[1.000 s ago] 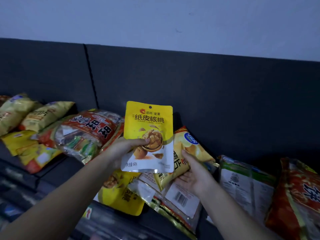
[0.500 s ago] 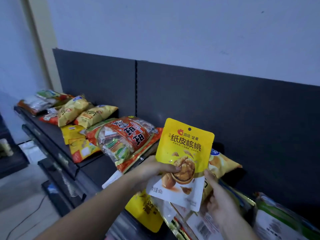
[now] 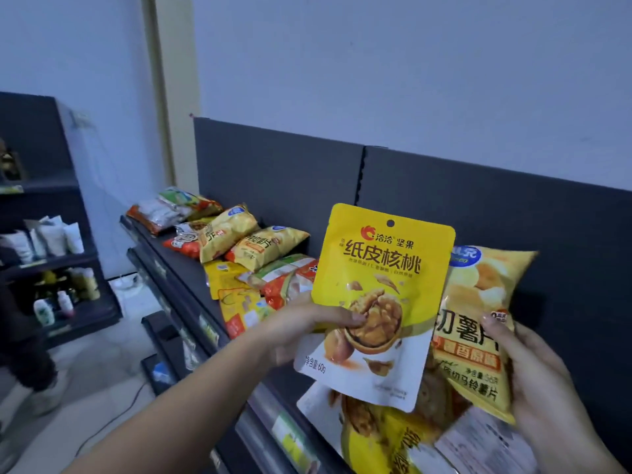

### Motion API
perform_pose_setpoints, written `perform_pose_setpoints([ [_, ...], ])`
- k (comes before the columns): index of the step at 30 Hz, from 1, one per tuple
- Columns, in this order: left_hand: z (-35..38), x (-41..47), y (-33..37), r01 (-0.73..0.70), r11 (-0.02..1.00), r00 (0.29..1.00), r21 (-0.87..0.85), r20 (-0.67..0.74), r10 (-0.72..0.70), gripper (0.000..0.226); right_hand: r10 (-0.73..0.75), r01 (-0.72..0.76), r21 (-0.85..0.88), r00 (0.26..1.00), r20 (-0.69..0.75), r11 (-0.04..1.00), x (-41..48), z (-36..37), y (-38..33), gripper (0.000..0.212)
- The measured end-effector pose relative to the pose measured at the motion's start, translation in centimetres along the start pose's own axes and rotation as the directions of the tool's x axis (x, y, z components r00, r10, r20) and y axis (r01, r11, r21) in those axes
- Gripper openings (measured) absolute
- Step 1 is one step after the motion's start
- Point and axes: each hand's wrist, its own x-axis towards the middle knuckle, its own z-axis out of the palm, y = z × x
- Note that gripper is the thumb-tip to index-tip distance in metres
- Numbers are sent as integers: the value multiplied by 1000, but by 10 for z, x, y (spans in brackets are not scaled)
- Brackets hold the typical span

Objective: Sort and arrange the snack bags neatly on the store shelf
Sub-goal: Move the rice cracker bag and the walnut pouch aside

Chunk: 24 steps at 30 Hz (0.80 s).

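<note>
The shelf [image 3: 178, 265] runs from the middle left of the frame down to the bottom centre. The bags on it [image 3: 239, 254] lie slumped and overlapping, so group each kind before you set anything down.

The walnut bag [image 3: 383, 289] stands upright at the centre of the frame, lifted clear of the shelf. Your left hand [image 3: 301, 333] has its grip clamped on the lower left part, thumb across the front.

The chip bag [image 3: 478, 319] is just behind it to the right, with your right hand [image 3: 537, 381] gripping its lower right edge. Similar chip bags lie in the row at middle left, which looks like the place for this one. The flat yellow packs below them seem the match for the walnut bag. Set each down label forward and square to the shelf edge.

The heap of bags [image 3: 393, 439] at the bottom centre is blurred and cut off by the frame. The walnut bag covers the chip bag's left side, and your fingers behind both bags are hidden. The packs at the far end of the row are too small to read.
</note>
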Motion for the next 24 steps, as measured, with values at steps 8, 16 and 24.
perform_pose_setpoints([
  [8,-148,-41,16,-106,991,929,-79,-364,70,33,-147,148,5,980,133,989,16,142,26,56],
  [16,-277,-97,-3,-101,989,763,-108,-647,8,42,-74,112,-96,940,332,989,14,266,96,52],
  [24,-352,-115,-6,-155,974,719,-168,-695,-5,41,26,45,-162,913,407,986,37,353,148,40],
])
